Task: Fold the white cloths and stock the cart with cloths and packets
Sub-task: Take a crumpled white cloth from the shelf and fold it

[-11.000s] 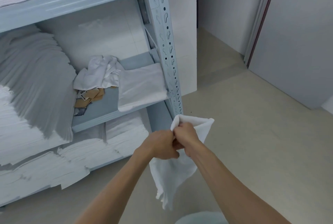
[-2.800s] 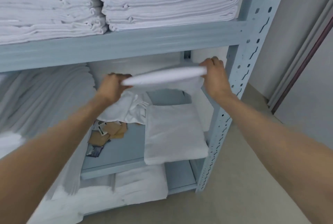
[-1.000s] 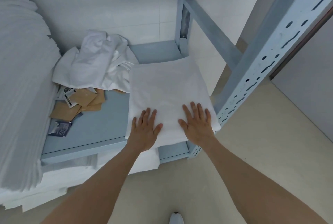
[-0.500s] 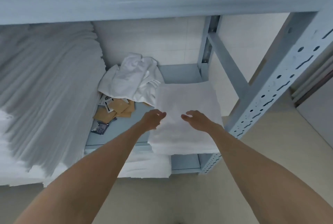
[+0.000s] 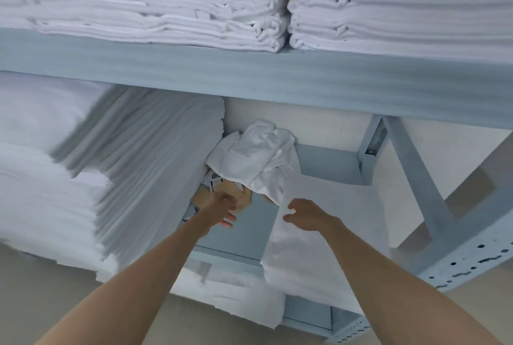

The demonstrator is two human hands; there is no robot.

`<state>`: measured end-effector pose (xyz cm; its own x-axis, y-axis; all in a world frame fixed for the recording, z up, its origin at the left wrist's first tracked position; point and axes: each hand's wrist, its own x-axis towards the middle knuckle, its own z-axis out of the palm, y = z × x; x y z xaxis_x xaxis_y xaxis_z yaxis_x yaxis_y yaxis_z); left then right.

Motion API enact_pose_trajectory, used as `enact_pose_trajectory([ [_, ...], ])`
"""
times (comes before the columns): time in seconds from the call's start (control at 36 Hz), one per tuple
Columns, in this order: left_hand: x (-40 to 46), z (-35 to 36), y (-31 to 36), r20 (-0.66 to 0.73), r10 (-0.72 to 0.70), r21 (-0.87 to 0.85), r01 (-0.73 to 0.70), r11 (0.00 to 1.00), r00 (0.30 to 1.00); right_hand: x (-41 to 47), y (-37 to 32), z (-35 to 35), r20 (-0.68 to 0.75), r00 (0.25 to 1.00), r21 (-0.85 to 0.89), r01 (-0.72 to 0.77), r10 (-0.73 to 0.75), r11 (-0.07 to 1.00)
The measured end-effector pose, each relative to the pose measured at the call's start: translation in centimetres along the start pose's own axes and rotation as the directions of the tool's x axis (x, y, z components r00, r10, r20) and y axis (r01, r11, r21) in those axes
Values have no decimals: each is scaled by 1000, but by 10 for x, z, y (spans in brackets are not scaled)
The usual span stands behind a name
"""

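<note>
Both hands are empty with fingers loose, right hand [image 5: 306,218] over the folded cloth stack [image 5: 327,233], left hand [image 5: 222,210] at its 9 o'clock reaching for the brown packets [image 5: 243,196], crumpled white cloth [image 5: 258,161] at 12, so next it probably needs to pinch up packets.

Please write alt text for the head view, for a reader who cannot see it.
Two bare hands reach into a grey-blue shelf: the left hand over brown packets, the right hand over a folded cloth, both holding nothing. A crumpled cloth lies behind them, with folded stacks above.
</note>
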<state>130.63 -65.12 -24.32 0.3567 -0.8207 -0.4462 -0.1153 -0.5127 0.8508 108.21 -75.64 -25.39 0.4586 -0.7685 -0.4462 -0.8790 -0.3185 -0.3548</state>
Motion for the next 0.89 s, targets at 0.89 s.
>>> enact_pose_trajectory([
  [0.89, 188, 16, -101, 52, -29, -508, 51, 860, 998, 274, -74, 83, -276, 949, -252, 82, -153, 964],
])
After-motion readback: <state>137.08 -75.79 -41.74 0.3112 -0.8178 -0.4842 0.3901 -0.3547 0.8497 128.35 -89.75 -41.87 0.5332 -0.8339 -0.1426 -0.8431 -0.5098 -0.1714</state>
